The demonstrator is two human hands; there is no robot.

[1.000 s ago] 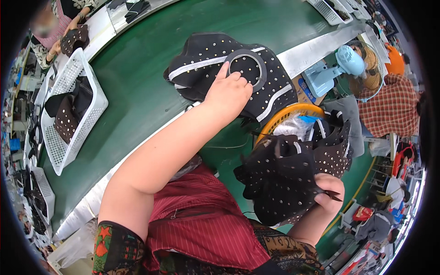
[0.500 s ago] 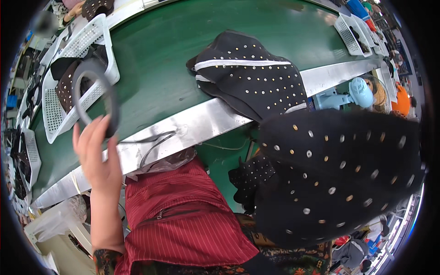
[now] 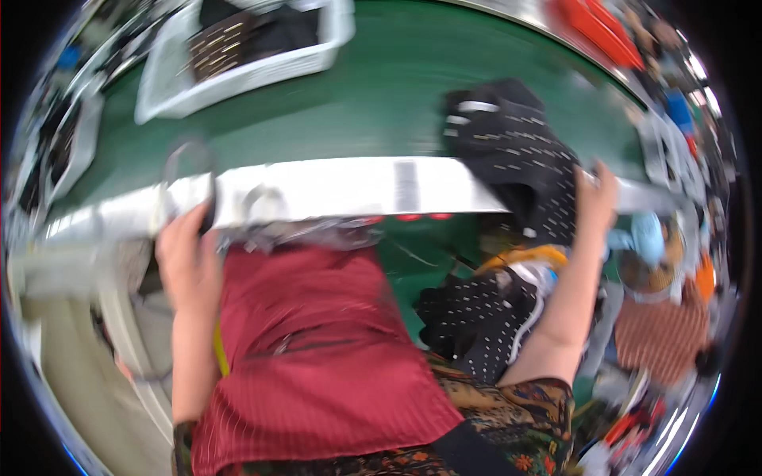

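Observation:
My left hand [image 3: 189, 258] is raised at the bench's metal edge, its fingers closed on a dark grey ring-shaped roll [image 3: 213, 184] that looks like tape; motion blurs it. At the right, my right hand [image 3: 597, 197] is at the side of a black fabric piece [image 3: 528, 139] with rows of small shiny studs. That piece lies partly on the green surface and hangs over the metal edge. Blur hides whether the fingers grip it. More black studded pieces [image 3: 476, 313] with a white edge lie below, beside my right forearm.
A white perforated basket [image 3: 238, 86] with dark and brown pieces stands on the green bench [image 3: 381, 95] at the far left. A bright metal strip [image 3: 333, 186] runs along the near edge. A light blue fan [image 3: 647, 238] and a white basket [image 3: 667, 151] are at the right.
The view has swung, so the basket and bench sit differently. The large studded piece close in front at the right is gone from there, and my right arm now shows. My left hand still holds the roll.

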